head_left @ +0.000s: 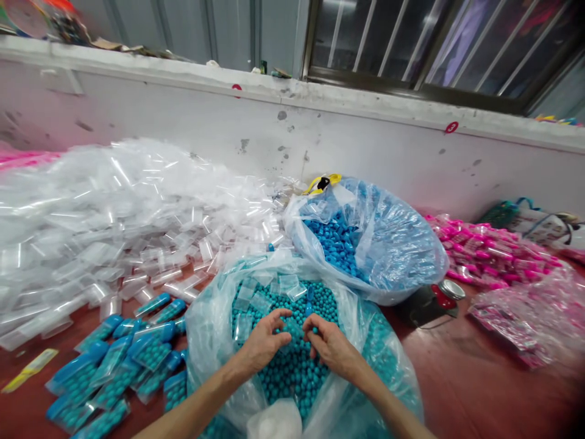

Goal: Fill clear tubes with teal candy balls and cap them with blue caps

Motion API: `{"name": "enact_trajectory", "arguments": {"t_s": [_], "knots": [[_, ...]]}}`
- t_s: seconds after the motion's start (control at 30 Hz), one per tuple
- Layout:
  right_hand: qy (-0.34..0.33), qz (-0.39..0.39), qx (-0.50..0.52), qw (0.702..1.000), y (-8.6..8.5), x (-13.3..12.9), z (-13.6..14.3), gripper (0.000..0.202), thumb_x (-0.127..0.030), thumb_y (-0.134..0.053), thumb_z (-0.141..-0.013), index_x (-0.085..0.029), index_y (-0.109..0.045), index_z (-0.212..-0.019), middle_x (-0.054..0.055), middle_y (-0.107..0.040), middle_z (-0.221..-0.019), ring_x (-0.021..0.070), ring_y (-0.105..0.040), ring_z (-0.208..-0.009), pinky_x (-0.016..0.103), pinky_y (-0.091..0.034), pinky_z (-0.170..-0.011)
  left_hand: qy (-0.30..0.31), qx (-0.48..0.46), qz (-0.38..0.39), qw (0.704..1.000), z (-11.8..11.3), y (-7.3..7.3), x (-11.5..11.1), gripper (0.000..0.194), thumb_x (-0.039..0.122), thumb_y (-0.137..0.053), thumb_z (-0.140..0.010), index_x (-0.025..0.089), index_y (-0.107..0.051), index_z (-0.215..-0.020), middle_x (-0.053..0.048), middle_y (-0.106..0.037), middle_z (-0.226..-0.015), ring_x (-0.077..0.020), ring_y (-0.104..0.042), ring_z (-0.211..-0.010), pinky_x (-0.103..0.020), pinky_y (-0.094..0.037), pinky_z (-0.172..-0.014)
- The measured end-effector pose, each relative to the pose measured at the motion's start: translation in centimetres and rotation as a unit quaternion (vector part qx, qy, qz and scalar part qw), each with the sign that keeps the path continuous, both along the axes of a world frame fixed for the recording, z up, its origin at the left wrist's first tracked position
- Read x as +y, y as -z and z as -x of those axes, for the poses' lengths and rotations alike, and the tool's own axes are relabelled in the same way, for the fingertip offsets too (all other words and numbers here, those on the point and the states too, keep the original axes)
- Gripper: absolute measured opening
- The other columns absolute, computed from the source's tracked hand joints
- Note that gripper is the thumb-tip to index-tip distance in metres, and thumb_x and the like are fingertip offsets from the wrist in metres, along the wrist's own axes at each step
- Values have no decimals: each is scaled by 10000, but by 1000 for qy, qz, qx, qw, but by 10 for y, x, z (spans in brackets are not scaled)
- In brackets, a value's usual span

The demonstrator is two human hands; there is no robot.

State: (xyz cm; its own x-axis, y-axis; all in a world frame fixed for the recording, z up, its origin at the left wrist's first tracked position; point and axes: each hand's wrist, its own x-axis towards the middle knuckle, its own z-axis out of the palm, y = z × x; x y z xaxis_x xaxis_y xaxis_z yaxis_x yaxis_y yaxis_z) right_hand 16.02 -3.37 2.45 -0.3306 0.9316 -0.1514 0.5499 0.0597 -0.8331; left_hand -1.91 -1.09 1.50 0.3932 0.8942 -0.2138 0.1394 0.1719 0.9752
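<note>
My left hand (266, 337) hovers over the turquoise beads (292, 372), thumb and forefinger apart, and I make out nothing held between them. My right hand (333, 346) faces it over the same beads, fingers curled in; a bit of blue shows by the fingertips, too hidden to name. Just beyond those fingers is a small blue cap (310, 295). The beads fill a clear plastic bag (208, 329) with its mouth spread wide. Several clear plastic containers (261, 303) lie on the beads toward the far side.
Clear containers form a big heap (137, 207) at left. Blue-capped bead-filled containers (114, 366) and a yellow cutter (30, 370) lie on the red floor (461, 396). Behind are a bag of blue caps (393, 244) and pink packets (493, 250). A dark object with a metal lid (451, 290) stands right.
</note>
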Motion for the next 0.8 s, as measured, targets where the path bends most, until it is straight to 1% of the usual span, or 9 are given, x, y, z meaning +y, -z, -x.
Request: {"name": "enact_trajectory", "arguments": {"t_s": [0.07, 0.13, 0.23, 0.3, 0.4, 0.5, 0.57, 0.67, 0.8], "knots": [[-17, -44, -100, 994, -5, 3, -5, 175, -166, -371, -798, -200, -523, -878, -12, -593, -748, 116, -568, -635, 197, -388, -546, -13, 9, -13, 1000, 2, -2, -2, 347, 151, -522, -604, 149, -528, -951, 54, -424, -638, -95, -392, -604, -228, -319, -577], [-12, -77, -211, 974, -10, 13, -9, 172, -171, -395, -799, -198, -559, -842, 6, -627, -774, 141, -584, -748, 217, -382, -642, -26, 0, -26, 999, 2, -3, -4, 263, 141, -515, -603, 157, -537, -864, 45, -460, -649, -103, -411, -631, -231, -331, -601], [69, -88, -325, 939, -15, 41, -7, 249, -264, -342, -861, -183, -575, -832, 67, -649, -840, 185, -591, -829, 258, -372, -679, -49, -36, -21, 998, -1, 1, -6, 176, 148, -531, -590, 165, -507, -764, 42, -496, -647, -98, -437, -615, -225, -345, -587], [108, -85, -352, 926, -12, 59, -2, 250, -321, -380, -851, -156, -567, -867, 124, -644, -875, 228, -590, -853, 291, -373, -667, -57, -65, 20, 996, -2, 7, -6, 183, 219, -567, -586, 173, -471, -735, 50, -494, -605, -90, -450, -556, -217, -350, -531], [116, -74, -362, 922, 0, 74, 7, 186, -274, -485, -787, -139, -554, -895, 140, -645, -870, 243, -597, -839, 298, -373, -655, -78, -77, 92, 990, -2, 17, -4, 309, 359, -617, -562, 186, -427, -734, 61, -495, -564, -97, -486, -498, -210, -360, -456], [106, -77, -351, 927, 10, 69, 9, 160, -207, -451, -787, -140, -539, -903, 128, -641, -876, 229, -596, -837, 288, -370, -660, -88, -86, 127, 984, 0, 20, -4, 371, 426, -622, -568, 193, -405, -759, 67, -506, -570, -115, -539, -498, -208, -382, -423], [89, -84, -332, 935, 10, 60, 6, 159, -192, -448, -783, -147, -525, -915, 103, -638, -876, 208, -591, -830, 267, -367, -660, -72, -97, 132, 984, 1, 18, -4, 387, 453, -612, -582, 194, -392, -765, 67, -515, -571, -115, -551, -481, -190, -364, -387], [64, -99, -298, 947, 2, 47, 0, 176, -188, -470, -775, -157, -499, -947, 56, -633, -857, 173, -585, -790, 234, -369, -651, -47, -93, 116, 988, -1, 14, -4, 393, 483, -587, -609, 190, -377, -765, 43, -559, -582, -88, -527, -434, -157, -305, -344], [39, -136, -211, 967, -3, 34, -1, 227, -246, -461, -816, -173, -498, -1027, 45, -635, -865, 179, -588, -803, 245, -396, -682, -26, -87, 91, 992, -6, 9, -8, 399, 497, -553, -645, 194, -365, -824, 31, -580, -616, -77, -512, -403, -145, -288, -320]]}}
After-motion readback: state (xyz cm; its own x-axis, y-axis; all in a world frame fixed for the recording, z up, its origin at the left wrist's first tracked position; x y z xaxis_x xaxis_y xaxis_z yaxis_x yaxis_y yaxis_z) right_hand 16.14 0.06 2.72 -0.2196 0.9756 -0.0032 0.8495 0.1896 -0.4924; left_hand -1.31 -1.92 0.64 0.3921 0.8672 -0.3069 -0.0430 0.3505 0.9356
